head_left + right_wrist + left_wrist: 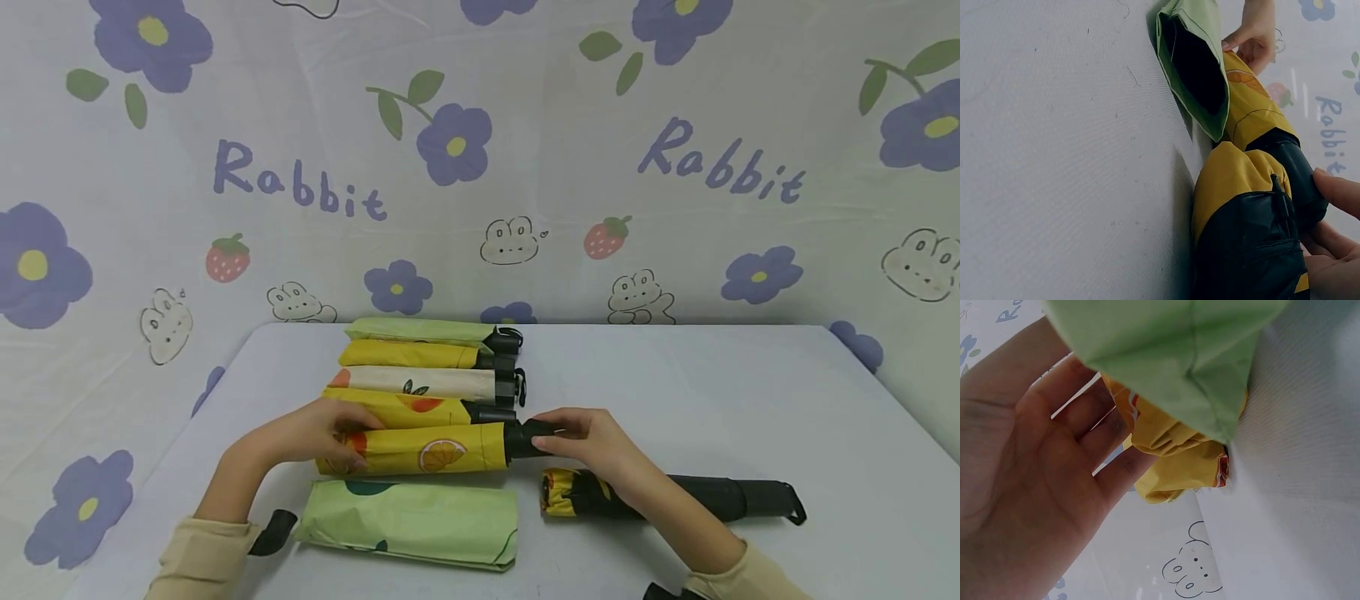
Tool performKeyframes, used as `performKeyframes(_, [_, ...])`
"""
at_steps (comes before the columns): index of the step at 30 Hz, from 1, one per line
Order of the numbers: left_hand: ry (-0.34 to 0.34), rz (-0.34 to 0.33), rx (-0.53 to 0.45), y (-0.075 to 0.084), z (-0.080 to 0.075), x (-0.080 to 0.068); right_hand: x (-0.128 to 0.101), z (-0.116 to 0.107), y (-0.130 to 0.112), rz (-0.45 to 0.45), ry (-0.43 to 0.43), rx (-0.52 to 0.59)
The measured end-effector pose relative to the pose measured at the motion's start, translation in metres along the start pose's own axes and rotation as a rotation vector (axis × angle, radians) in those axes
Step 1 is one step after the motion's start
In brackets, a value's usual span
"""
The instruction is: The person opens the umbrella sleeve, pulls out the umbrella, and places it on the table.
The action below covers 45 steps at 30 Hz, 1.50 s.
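A folded yellow umbrella in a cover printed with an orange slice [442, 455] lies across the table, nearest in a row of folded umbrellas. My left hand [330, 433] holds its left end, thumb in front and fingers behind. At its other end my right hand [596, 442] pinches the black handle [525, 440] between thumb and fingers. Closer to me lies a flat light green umbrella cover [412, 521]; its open end [1194, 69] shows a dark inside in the right wrist view. A folded black umbrella with a yellow end [697, 497] lies beneath the right forearm.
Behind the held umbrella lie another yellow umbrella [397, 408], a cream one [435, 382], a plain yellow one [412, 354] and a green one [420, 331]. A printed cloth [555, 167] hangs behind the white table [675, 383].
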<state>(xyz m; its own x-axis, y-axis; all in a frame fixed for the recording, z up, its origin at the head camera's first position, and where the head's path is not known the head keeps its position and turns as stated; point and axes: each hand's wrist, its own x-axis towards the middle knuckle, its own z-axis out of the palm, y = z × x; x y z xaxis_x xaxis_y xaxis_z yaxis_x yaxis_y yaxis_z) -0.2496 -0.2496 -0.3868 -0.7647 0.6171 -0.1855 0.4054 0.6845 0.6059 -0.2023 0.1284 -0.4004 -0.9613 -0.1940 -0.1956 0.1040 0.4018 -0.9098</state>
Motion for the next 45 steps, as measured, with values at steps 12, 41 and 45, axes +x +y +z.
performKeyframes(12, [-0.011,0.0,-0.032,0.002,0.0,0.0,-0.005,-0.011,0.0,-0.007,0.005,0.012])
performKeyframes(41, [-0.016,0.019,-0.053,-0.005,0.0,0.002,-0.008,-0.024,0.002,0.036,0.003,0.011])
performKeyframes(45, [-0.024,0.022,-0.062,-0.004,0.0,0.003,-0.009,-0.026,0.002,0.042,0.0,0.014])
